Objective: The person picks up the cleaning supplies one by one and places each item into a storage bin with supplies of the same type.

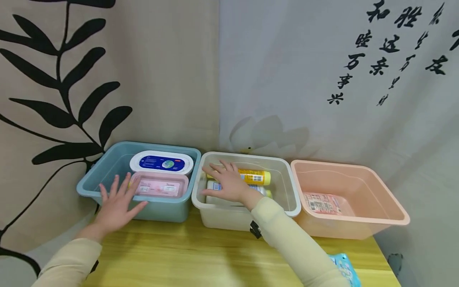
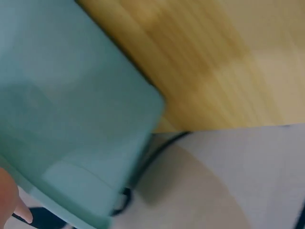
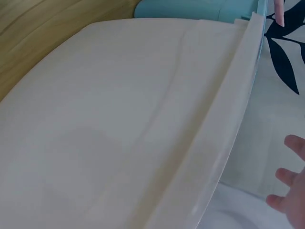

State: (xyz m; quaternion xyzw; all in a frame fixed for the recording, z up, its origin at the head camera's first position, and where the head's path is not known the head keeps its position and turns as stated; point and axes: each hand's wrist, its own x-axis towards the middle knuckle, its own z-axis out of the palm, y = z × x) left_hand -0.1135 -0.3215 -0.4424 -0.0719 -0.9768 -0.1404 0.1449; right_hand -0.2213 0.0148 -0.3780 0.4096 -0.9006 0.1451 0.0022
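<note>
My left hand [image 1: 116, 209], fingers spread, is at the front rim of the blue bin [image 1: 97, 175]; whether it touches the rim I cannot tell. Inside that bin lie a white oval pack with a dark blue label [image 1: 161, 162] and a pink pack [image 1: 159, 186]. Over the white bin [image 1: 229, 217] is my right hand [image 1: 229, 184], its fingers spread and holding nothing. Below it lie a yellow bottle [image 1: 256, 176] and a white bottle [image 1: 218, 197], both partly hidden by the hand. In the right wrist view, the fingers [image 3: 288, 176] show beyond the bin's rim.
A pink bin [image 1: 351, 195] stands at the right with a pink pack [image 1: 322, 203] inside. A light blue packet [image 1: 345, 269] lies near the front right of the wooden table [image 1: 201, 255], partly behind my right sleeve. Printed curtains [image 1: 172, 71] hang behind the bins.
</note>
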